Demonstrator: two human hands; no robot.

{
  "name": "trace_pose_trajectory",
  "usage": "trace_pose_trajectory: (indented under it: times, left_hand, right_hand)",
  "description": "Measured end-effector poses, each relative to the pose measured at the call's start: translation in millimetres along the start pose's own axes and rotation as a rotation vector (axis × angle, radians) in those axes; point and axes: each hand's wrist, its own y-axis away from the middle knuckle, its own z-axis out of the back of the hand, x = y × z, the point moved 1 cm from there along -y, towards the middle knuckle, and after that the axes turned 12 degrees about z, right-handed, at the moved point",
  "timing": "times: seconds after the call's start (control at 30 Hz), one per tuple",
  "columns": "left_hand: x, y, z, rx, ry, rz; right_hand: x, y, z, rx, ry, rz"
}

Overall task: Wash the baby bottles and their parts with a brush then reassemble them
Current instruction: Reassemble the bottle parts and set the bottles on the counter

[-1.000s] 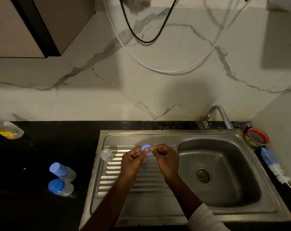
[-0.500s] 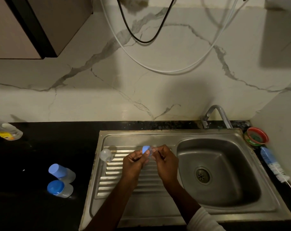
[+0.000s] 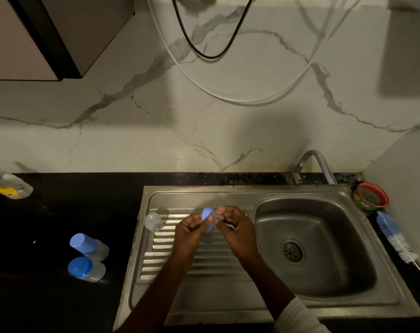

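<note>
Over the sink's ribbed drainboard (image 3: 194, 258), my left hand (image 3: 191, 228) grips a blue bottle ring (image 3: 207, 216). My right hand (image 3: 235, 230) pinches a clear teat (image 3: 216, 215) that sticks out of the ring. A clear dome cap (image 3: 153, 221) lies on the drainboard's left edge. Two clear bottles with blue ends (image 3: 88, 247) (image 3: 86, 269) lie on the black counter to the left. At the far right, a blue-handled bottle brush (image 3: 393, 237) rests beside the sink.
The steel basin (image 3: 319, 251) with its drain sits to the right, under a tap (image 3: 312, 165). A red-rimmed bowl (image 3: 372, 195) stands in the back right corner. Another bottle (image 3: 10, 187) lies at the far left. Hoses and a cable hang on the marble wall.
The ring has turned in my left hand and the teat now shows on its right side, between my right fingers. Both hands stayed over the drainboard.
</note>
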Motion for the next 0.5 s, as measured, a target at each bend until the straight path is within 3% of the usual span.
trace_pose_trajectory:
  times: [0.2, 0.33, 0.5]
  left_hand:
    - [2, -2, 4, 0.051, -0.005, 0.016]
    - [0, -4, 6, -0.017, -0.164, -0.037]
    - [-8, -3, 3, 0.022, -0.343, -0.094]
  right_hand:
    - [4, -9, 9, 0.042, 0.180, 0.076]
    - [6, -9, 15, 0.072, 0.227, 0.135]
    - [8, -4, 11, 0.201, 0.319, 0.232]
